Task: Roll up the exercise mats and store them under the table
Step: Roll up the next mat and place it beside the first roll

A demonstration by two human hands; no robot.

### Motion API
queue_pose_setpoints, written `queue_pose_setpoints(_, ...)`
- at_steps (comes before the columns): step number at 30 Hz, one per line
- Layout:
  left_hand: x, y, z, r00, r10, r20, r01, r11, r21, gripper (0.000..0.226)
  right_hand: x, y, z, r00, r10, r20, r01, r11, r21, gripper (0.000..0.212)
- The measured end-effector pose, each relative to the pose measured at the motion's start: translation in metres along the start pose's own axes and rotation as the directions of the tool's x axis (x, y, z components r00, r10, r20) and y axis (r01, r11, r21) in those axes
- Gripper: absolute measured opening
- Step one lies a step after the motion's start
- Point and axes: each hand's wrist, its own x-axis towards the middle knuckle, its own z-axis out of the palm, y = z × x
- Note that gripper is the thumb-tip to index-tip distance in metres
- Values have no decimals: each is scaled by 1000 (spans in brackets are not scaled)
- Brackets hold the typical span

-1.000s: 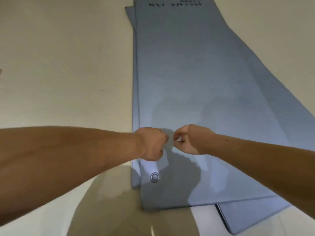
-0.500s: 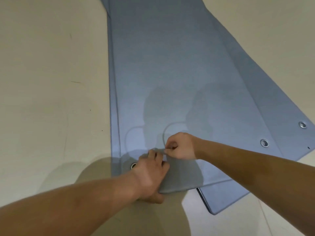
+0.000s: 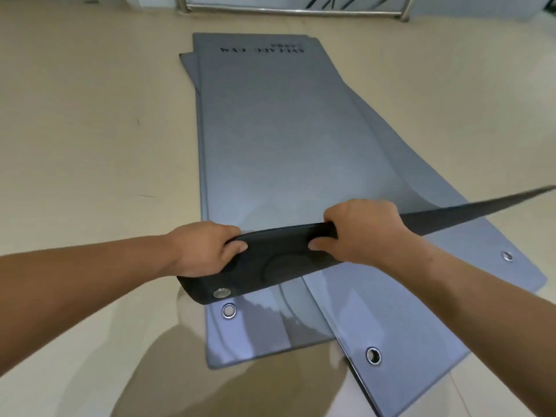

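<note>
Several grey-blue exercise mats lie stacked on the floor, fanned apart at the near end. The top mat (image 3: 279,139) has black lettering at its far end. Its near edge is lifted off the stack and shows a dark underside (image 3: 276,260) with a metal eyelet at the near left corner. My left hand (image 3: 204,248) grips that lifted edge near the left corner, thumb on top. My right hand (image 3: 361,230) grips the same edge further right. A second mat (image 3: 258,329) lies below, and a third mat (image 3: 421,341) is angled out to the right; both have eyelets.
The beige floor (image 3: 90,145) surrounds the mats on the left and right. A metal rail or frame (image 3: 294,9) runs along the far end of the room. My shadow falls on the floor in front of the mats.
Both hands went from pinching at the middle of the mat's near edge to gripping it apart. The near edge is now raised and turned, showing its dark underside. The view has tilted up.
</note>
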Motion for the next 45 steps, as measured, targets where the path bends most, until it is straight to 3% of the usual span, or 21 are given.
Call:
queue_pose_setpoints(4,-15,-14,28,1000,-5,15,9,960,-280,22,1,12,-6,997,-60,-55,61,998,12,42)
queue_pose_setpoints(7,-23,-1,44,995,49,89,-17,943,-332,12,-3,21,20,996,-89,6,89,996,-4,48)
queue_pose_setpoints(11,-25,17,31,983,58,174,11,928,-372,19,-12,36,29,993,-20,115,-4,980,201,51)
queue_pose_setpoints(15,-30,4,4,887,200,416,123,766,-630,15,-10,33,14,966,-36,255,-68,920,386,47)
queue_pose_setpoints(17,-32,-6,6,837,281,470,148,710,-688,18,-7,29,13,934,-59,353,-131,861,492,47)
queue_pose_setpoints(19,-32,-16,7,839,257,480,185,694,-696,20,-2,24,17,899,-95,428,-180,811,557,52)
queue_pose_setpoints(21,-27,-20,4,903,136,407,179,743,-645,18,8,19,23,899,-84,430,-193,805,561,42)
queue_pose_setpoints(22,-23,-22,2,941,51,335,156,814,-560,19,15,16,24,911,-73,406,-170,830,531,40)
queue_pose_setpoints(25,-13,-23,2,994,-103,-31,97,985,-144,19,36,8,27,954,-4,301,-113,922,370,46)
queue_pose_setpoints(26,-13,-17,3,986,-83,-146,85,996,7,31,43,5,28,962,15,274,-108,939,327,50)
queue_pose_setpoints(28,-18,1,10,958,92,-273,-22,969,247,58,57,2,31,974,49,219,-91,978,187,57)
queue_pose_setpoints(30,-23,29,24,964,193,-184,-124,935,332,83,72,1,37,980,80,180,-89,995,46,64)
queue_pose_setpoints(33,-17,63,62,995,-49,92,20,955,297,133,89,1,45,973,144,179,-141,990,-30,63)
queue_pose_setpoints(34,-9,66,74,987,-114,115,74,950,304,142,91,-1,48,975,157,158,-153,988,-36,60)
queue_pose_setpoints(36,8,63,87,986,-150,75,118,937,328,147,85,-10,49,991,133,34,-132,991,-33,54)
queue_pose_setpoints(38,20,56,86,994,-110,12,100,936,337,142,70,-22,46,992,43,-116,-44,999,-2,47)
queue_pose_setpoints(39,24,51,85,997,-83,-1,79,943,323,136,60,-26,43,992,0,-126,2,1000,16,48)
queue_pose_setpoints(41,27,41,84,998,-55,19,48,962,268,129,39,-26,36,999,-34,-1,34,999,26,65)
queue_pose_setpoints(43,29,28,83,998,-53,25,46,975,219,128,22,-19,35,982,-7,186,14,999,-35,96)
queue_pose_setpoints(45,30,20,80,998,-55,15,51,984,172,126,13,-13,48,959,18,281,21,991,-133,128)
